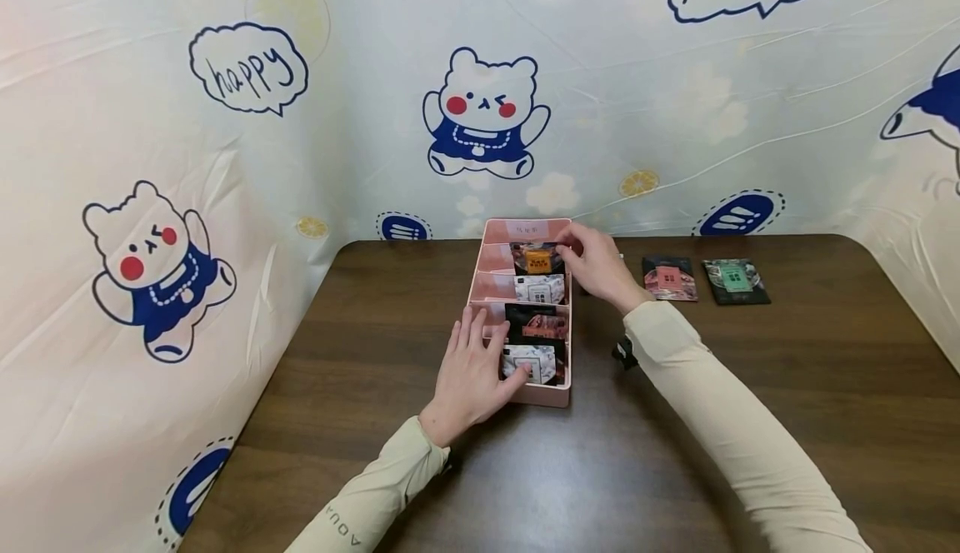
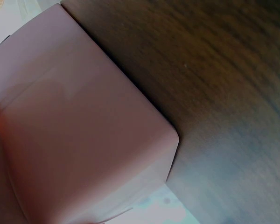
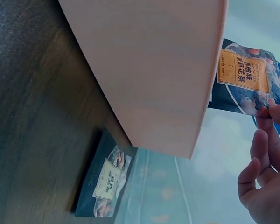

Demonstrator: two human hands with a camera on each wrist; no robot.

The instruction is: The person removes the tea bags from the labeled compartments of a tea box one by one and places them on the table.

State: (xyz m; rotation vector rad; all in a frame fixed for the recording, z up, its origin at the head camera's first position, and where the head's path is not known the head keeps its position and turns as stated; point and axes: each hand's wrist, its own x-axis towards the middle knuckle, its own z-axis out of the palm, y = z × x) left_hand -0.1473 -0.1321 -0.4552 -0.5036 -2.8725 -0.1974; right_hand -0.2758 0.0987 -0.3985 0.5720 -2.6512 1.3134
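A long pink divided box stands on the table, with tea sachets in its compartments. At its far part, my right hand pinches a dark tea sachet with an orange label by a corner between thumb and fingertips. In the right wrist view this sachet sticks up past the box's rim. My left hand rests on the near left side of the box, fingers spread over the rim and thumb reaching across a white sachet. Between the hands sit another white sachet and a dark one with a red label.
To the right of the box lie two dark sachets on the table, one with a pink label and one with a green label. A printed cloth with cartoon bears hangs behind the table and along its sides.
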